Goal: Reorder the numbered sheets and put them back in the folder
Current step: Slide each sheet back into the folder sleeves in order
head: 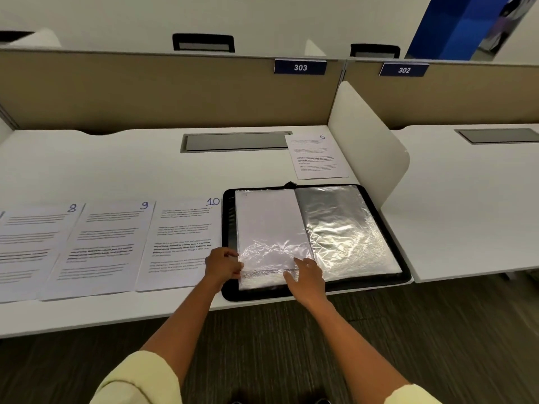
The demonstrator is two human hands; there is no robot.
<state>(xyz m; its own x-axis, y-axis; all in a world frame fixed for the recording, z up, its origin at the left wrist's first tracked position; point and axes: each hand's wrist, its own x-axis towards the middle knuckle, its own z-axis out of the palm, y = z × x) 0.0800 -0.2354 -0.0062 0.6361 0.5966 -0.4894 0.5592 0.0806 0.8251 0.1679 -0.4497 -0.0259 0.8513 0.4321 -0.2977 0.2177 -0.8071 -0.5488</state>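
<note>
L grip (223, 265) pinches sleeve (268, 228); white desk (116, 158) (tan partition (163, 88) behind)

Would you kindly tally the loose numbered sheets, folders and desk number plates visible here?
Numbered sheets: 4, marked 8, 9, 10, 6
Folder: 1
Plates: 2, reading 303, 302
Total: 7
</note>
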